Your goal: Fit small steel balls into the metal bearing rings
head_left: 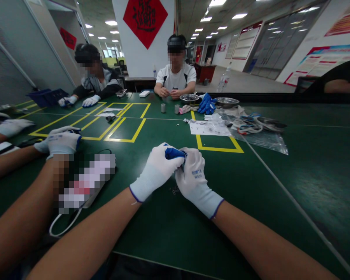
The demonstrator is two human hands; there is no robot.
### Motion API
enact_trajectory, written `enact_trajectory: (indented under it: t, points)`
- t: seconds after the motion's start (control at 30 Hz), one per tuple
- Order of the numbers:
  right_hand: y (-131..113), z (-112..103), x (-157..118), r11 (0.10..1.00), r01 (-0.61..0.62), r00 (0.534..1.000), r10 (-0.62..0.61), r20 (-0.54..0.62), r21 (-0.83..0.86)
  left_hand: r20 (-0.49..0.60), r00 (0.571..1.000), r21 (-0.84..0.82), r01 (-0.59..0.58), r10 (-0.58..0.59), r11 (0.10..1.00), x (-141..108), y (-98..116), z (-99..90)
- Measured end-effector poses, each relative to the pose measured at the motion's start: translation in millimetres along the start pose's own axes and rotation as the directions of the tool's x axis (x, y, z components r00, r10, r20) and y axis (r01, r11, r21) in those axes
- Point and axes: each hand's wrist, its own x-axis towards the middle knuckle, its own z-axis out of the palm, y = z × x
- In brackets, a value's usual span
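Observation:
Both of my hands wear white knit gloves with blue-coated palms and meet above the green table. My left hand is closed, its blue thumb pressed against the fingers. Touching it from the right, my right hand is closed too, with fingers curled inward. Whatever sits between the fingertips is hidden by the gloves. Below the hands lies a small pile of tiny metal-looking parts on the tabletop, too small to name.
A pixelated phone-like object with a white cord lies left of my arm, beside a co-worker's gloved hand. Ahead are white paper, plastic bags, blue gloves and metal bowls. Other people sit across the table.

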Motion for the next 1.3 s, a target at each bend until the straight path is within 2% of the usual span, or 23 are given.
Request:
enact_trajectory:
  t: [0.13,0.27,0.43,0.53,0.67,0.73,0.83,0.93,1.0,1.13,1.3]
  points:
    - [1,0,-1,1.000,-0.013,1.000,0.013,-0.002,-0.007,0.046,0.997,-0.137,0.063,-0.057,0.989,3,-7,3.7]
    - [4,1,-1,1.000,-0.017,1.000,0.017,0.026,-0.001,-0.004,0.999,-0.031,0.053,-0.053,0.998,3,-5,5.4]
    - [6,0,2,0.990,-0.001,1.000,0.002,-0.013,0.142,-0.158,0.985,0.148,-0.047,0.071,0.988,-3,2,8.5]
    - [7,-2,6,0.973,0.010,0.999,0.002,-0.048,0.232,-0.184,0.980,0.126,-0.056,0.079,0.990,-3,-1,9.7]
    - [10,-2,10,0.952,-0.088,0.992,0.110,-0.059,0.292,-0.164,0.985,-0.041,-0.057,0.050,0.998,2,-9,8.8]
    - [13,-1,12,0.934,-0.163,0.980,0.191,-0.060,0.317,-0.151,0.987,0.019,-0.056,0.059,0.998,4,-11,8.1]
    - [19,0,15,0.900,-0.255,0.951,0.300,-0.076,0.353,0.012,0.998,0.261,-0.060,0.058,0.964,2,-11,7.1]
    - [24,0,17,0.883,-0.287,0.937,0.340,-0.083,0.370,0.246,0.969,0.356,-0.091,0.001,0.930,1,-10,4.9]
    - [27,1,18,0.887,-0.277,0.940,0.329,-0.086,0.369,0.351,0.936,0.333,-0.116,-0.009,0.936,2,-12,1.9]
    - [28,1,19,0.897,-0.245,0.951,0.297,-0.089,0.369,0.488,0.873,0.321,-0.188,0.008,0.928,5,-21,-7.8]
    - [25,-2,21,0.886,-0.239,0.959,0.279,-0.046,0.397,0.681,0.726,0.266,-0.373,0.101,0.889,8,-26,-17.9]
